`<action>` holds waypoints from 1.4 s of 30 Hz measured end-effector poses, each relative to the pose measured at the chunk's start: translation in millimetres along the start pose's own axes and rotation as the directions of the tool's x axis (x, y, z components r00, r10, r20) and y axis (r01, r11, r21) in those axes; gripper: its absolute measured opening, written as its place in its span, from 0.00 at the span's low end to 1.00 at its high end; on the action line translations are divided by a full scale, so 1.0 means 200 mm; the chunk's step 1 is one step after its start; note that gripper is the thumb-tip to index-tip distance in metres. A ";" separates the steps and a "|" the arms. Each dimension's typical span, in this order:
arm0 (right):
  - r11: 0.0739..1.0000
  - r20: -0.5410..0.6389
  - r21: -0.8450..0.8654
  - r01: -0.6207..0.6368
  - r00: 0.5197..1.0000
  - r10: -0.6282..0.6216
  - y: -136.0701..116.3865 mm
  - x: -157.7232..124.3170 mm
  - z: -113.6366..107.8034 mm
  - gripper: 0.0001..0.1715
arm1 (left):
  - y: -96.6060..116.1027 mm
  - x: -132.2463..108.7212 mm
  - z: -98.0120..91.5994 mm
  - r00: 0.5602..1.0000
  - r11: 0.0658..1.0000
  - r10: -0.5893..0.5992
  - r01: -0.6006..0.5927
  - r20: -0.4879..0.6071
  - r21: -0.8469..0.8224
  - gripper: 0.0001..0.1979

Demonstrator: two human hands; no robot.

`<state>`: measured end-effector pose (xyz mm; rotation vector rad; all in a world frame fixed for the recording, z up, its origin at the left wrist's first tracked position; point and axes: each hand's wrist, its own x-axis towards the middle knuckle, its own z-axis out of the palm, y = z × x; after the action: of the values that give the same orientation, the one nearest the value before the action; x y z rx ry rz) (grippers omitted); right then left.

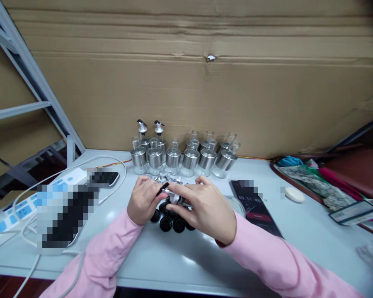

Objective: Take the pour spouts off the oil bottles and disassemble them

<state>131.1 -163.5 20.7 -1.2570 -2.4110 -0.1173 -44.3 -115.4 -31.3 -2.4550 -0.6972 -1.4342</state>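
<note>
My left hand and my right hand meet over the middle of the table, both pinched on a small metal pourer spout with a black flip cap. Under my hands lie several black round stoppers, and just behind them a small heap of silver pourer parts. Behind that stands a row of several small glass bottles with silver collars. Two bottles at the left end carry fitted pourers with black caps; the others have bare open necks.
A white power strip with cables and a phone lie at the left. A black phone showing a timer and a white oval object lie right. A brown tray with cloth and packets sits far right. Cardboard walls the back.
</note>
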 end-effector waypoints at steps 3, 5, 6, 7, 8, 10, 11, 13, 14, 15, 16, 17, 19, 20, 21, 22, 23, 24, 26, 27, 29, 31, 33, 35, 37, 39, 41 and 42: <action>1.000 0.004 0.019 -0.024 1.000 0.024 -0.02 0.01 -0.01 0.26 | -0.01 0.00 -0.01 0.999 1.000 -0.006 0.007 -0.039 0.023 0.12; 1.000 0.015 -0.001 -0.018 1.000 0.018 -0.03 0.02 -0.02 0.31 | -0.01 0.00 -0.01 0.998 0.999 -0.007 0.010 -0.066 0.035 0.13; 1.000 0.021 -0.017 -0.013 1.000 0.013 -0.04 0.03 -0.03 0.34 | -0.01 0.00 -0.01 0.997 0.999 -0.006 0.010 -0.078 0.041 0.13; 0.999 0.027 -0.033 -0.012 1.000 0.013 -0.05 0.03 -0.03 0.37 | -0.01 0.00 -0.01 0.996 0.999 -0.003 0.007 -0.088 0.046 0.13; 0.999 0.031 -0.046 -0.017 0.999 0.018 -0.06 0.03 -0.03 0.39 | -0.01 0.00 -0.01 0.995 0.999 0.004 0.001 -0.098 0.052 0.14; 0.998 0.035 -0.056 -0.032 0.999 0.034 -0.07 0.04 -0.02 0.44 | -0.02 0.01 -0.02 0.992 0.997 0.027 -0.019 -0.122 0.071 0.13; 0.997 0.033 -0.055 -0.049 0.998 0.050 -0.07 0.04 -0.02 0.44 | -0.02 0.01 -0.03 0.988 0.996 0.046 -0.034 -0.145 0.082 0.13; 0.993 0.020 -0.031 -0.113 0.993 0.113 -0.05 0.06 -0.02 0.36 | -0.04 0.01 -0.04 0.969 0.993 0.082 -0.059 -0.234 0.100 0.11; 0.987 0.002 -0.008 -0.161 0.987 0.161 -0.04 0.07 -0.02 0.29 | -0.05 0.00 -0.05 0.951 0.993 0.087 -0.058 -0.297 0.105 0.10; 0.976 -0.027 0.033 -0.213 0.976 0.214 -0.01 0.08 -0.03 0.24 | -0.06 0.00 -0.05 0.931 0.994 0.076 -0.041 -0.356 0.105 0.09; 0.962 -0.068 0.090 -0.256 0.962 0.263 0.02 0.09 -0.04 0.22 | -0.08 -0.01 -0.05 0.914 0.995 0.048 -0.008 -0.403 0.102 0.09; 0.944 -0.127 0.169 -0.283 0.944 0.306 0.05 0.11 -0.05 0.21 | -0.09 -0.01 -0.04 0.909 0.995 0.011 0.033 -0.416 0.098 0.09; 0.869 -0.264 0.419 -0.263 0.881 0.394 0.12 0.15 -0.08 0.19 | -0.11 -0.03 -0.03 0.927 0.990 -0.055 0.099 -0.372 0.101 0.11; 0.813 -0.329 0.542 -0.213 0.837 0.438 0.15 0.19 -0.09 0.18 | -0.12 -0.03 -0.02 0.942 0.988 -0.071 0.112 -0.328 0.107 0.12; 0.753 -0.389 0.643 -0.139 0.788 0.477 0.18 0.22 -0.09 0.18 | -0.13 -0.04 -0.01 0.956 0.987 -0.079 0.114 -0.284 0.111 0.13; 0.700 -0.436 0.712 -0.056 0.745 0.504 0.20 0.26 -0.09 0.17 | -0.13 -0.04 0.00 0.968 0.988 -0.077 0.108 -0.241 0.115 0.13; 0.649 -0.462 0.761 0.020 0.719 0.519 0.22 0.31 -0.08 0.17 | -0.13 -0.05 0.01 0.976 0.988 -0.076 0.102 -0.203 0.117 0.14; 0.605 -0.476 0.792 0.081 0.702 0.530 0.23 0.36 -0.06 0.16 | -0.13 -0.05 0.01 0.982 0.988 -0.077 0.098 -0.170 0.120 0.15; 0.538 -0.482 0.829 0.153 0.684 0.547 0.25 0.44 -0.02 0.16 | -0.13 -0.05 0.01 0.988 0.986 -0.084 0.101 -0.126 0.132 0.16; 0.524 -0.488 0.834 0.170 0.669 0.560 0.26 0.48 0.00 0.16 | -0.13 -0.05 0.01 0.989 0.984 -0.092 0.108 -0.117 0.140 0.16; 0.522 -0.504 0.833 0.183 0.640 0.580 0.28 0.55 0.06 0.15 | -0.14 -0.04 0.01 0.988 0.980 -0.111 0.127 -0.111 0.153 0.17; 0.541 -0.525 0.822 0.181 0.609 0.594 0.29 0.59 0.11 0.15 | -0.14 -0.04 0.01 0.988 0.978 -0.117 0.133 -0.104 0.163 0.17; 0.569 -0.540 0.806 0.163 0.597 0.593 0.31 0.62 0.15 0.14 | -0.14 -0.03 0.01 0.990 0.977 -0.114 0.128 -0.088 0.168 0.17; 0.594 -0.538 0.793 0.135 0.612 0.579 0.33 0.63 0.18 0.14 | -0.13 -0.03 0.01 0.992 0.978 -0.109 0.119 -0.068 0.170 0.18; 0.600 -0.514 0.793 0.102 0.640 0.570 0.35 0.65 0.22 0.13 | -0.13 -0.03 0.01 0.992 0.978 -0.112 0.119 -0.050 0.169 0.18; 0.588 -0.473 0.806 0.064 0.667 0.576 0.37 0.65 0.26 0.12 | -0.12 -0.03 0.01 0.993 0.978 -0.115 0.120 -0.037 0.170 0.18; 0.569 -0.431 0.822 0.034 0.690 0.581 0.38 0.65 0.30 0.11 | -0.12 -0.03 0.01 0.992 0.977 -0.119 0.123 -0.030 0.172 0.18; 0.561 -0.415 0.828 0.024 0.700 0.582 0.38 0.66 0.32 0.10 | -0.13 -0.03 0.01 0.992 0.977 -0.120 0.123 -0.027 0.172 0.18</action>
<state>105.6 -1.6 6.4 -0.9224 -1.2876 0.5004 -57.6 -94.5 -39.1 -2.3008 -0.9418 -1.3697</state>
